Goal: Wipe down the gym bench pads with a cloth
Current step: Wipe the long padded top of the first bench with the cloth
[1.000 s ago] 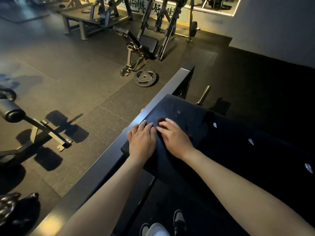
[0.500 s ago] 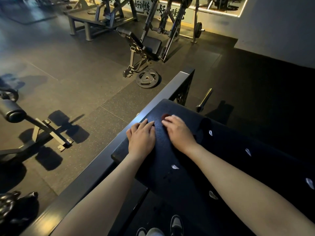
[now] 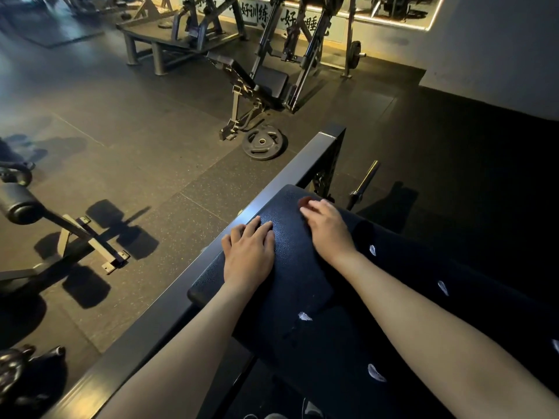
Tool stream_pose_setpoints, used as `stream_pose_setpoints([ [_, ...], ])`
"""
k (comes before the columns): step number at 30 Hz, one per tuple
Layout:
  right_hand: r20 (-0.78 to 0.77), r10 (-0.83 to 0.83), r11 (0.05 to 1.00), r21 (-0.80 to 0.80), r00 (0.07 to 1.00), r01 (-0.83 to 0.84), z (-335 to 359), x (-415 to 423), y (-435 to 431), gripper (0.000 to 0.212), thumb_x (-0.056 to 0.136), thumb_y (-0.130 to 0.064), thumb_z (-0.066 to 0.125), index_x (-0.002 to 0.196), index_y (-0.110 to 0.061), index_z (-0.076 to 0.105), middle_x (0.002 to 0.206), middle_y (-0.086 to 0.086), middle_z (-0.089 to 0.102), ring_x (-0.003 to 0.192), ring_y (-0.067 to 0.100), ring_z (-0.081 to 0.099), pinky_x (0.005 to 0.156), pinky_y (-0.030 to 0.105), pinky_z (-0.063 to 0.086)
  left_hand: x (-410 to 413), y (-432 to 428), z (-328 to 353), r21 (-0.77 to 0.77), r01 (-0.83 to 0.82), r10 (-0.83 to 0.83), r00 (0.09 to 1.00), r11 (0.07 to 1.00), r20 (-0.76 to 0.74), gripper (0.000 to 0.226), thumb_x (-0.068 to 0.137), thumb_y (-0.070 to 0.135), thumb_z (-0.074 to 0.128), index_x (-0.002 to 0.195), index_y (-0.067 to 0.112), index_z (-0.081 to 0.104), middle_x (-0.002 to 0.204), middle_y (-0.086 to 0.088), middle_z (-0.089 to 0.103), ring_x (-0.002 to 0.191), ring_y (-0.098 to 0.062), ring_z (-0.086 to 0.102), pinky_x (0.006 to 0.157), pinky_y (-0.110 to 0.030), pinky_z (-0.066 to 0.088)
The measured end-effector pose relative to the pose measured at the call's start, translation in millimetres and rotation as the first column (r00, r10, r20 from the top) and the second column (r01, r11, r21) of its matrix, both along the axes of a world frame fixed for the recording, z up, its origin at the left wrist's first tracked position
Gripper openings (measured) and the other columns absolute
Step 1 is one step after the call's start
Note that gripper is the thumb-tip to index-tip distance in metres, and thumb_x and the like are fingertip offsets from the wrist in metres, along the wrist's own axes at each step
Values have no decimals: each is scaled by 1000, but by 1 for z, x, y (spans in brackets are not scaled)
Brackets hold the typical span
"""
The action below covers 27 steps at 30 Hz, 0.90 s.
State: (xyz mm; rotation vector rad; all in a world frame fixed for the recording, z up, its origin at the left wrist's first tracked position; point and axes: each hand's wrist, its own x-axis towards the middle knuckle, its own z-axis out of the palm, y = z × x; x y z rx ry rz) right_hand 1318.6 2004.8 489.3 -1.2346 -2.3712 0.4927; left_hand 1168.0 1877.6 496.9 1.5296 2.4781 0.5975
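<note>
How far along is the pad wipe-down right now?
Done: unclear; the bare pad shows no wipe trace. In hand: left hand flat on it, right hand by a reddish mark at its far end. Left: the spotted cloth lies draped under the right forearm, so most wiping seems ahead.

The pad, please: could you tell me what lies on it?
The left hand and right hand rest on it; a dark spotted cloth covers part, hiding the pad beneath.

A weight plate (image 3: 262, 142) lies flat on the dim, speckled rubber floor (image 3: 121, 140), with an incline bench (image 3: 266, 81) and steel racks (image 3: 305, 40) just behind it and a grey wall (image 3: 499, 49) beyond it to the right.
</note>
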Motion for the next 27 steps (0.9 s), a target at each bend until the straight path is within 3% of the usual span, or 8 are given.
stream_pose_setpoints([
  [4,-43,-143,989,-43,989,141,4,-12,-3,37,98,-9,52,134,-9,62,146,10,50,139,31,38,118,37,26,-3,-1,-2,26,-17,16,999,1000,48,45,106,48,26,143,39,49,155,14,42,139,-19,28,116,-40,15],
  [8,-55,185,982,-13,981,-186,4,-26,-41,33,100,-16,50,130,-12,65,143,7,54,139,28,40,116,40,31,-2,-2,1,51,-25,20,996,998,91,46,106,47,26,144,38,50,154,14,43,139,-18,30,115,-37,15],
  [10,-9,251,968,3,968,-251,0,-23,-31,34,102,-19,47,132,-16,63,146,5,51,141,27,37,117,42,32,-2,-3,1,44,-17,14,997,999,77,46,106,46,26,146,37,48,155,14,42,140,-18,29,115,-37,14],
  [15,-58,-101,994,-57,993,98,-1,-19,3,35,99,-16,52,132,-14,64,148,6,48,141,29,36,116,43,32,0,-1,0,4,-14,13,1000,1000,27,46,106,46,24,148,39,41,159,9,35,142,-21,26,116,-39,13],
  [19,-35,126,992,-11,991,-126,1,-35,-30,33,102,-19,48,129,-15,66,148,4,49,144,26,32,117,40,29,-1,4,-2,-43,-18,17,1000,999,-20,45,106,41,25,148,37,39,162,3,30,144,-22,25,115,-42,14],
  [22,30,235,972,-15,972,-234,4,-26,-11,35,105,-22,42,133,-22,62,152,-2,44,146,21,28,114,41,31,-3,11,0,-38,2,-3,999,999,-33,43,104,35,30,145,35,42,153,6,38,138,-25,29,112,-43,16],
  [25,44,61,998,-9,997,-61,3,-16,26,34,103,-21,44,131,-21,63,151,1,45,144,25,30,113,47,36,-9,21,2,-18,0,0,1000,1000,-1,39,104,35,33,141,33,46,143,11,45,132,-27,31,110,-45,20],
  [27,8,-101,993,-62,995,101,4,-18,38,36,103,-18,45,135,-15,60,150,5,45,142,26,31,116,42,31,-10,23,1,-17,16,-16,1000,1000,-12,39,105,37,32,141,33,47,144,12,44,132,-27,30,110,-45,21],
])
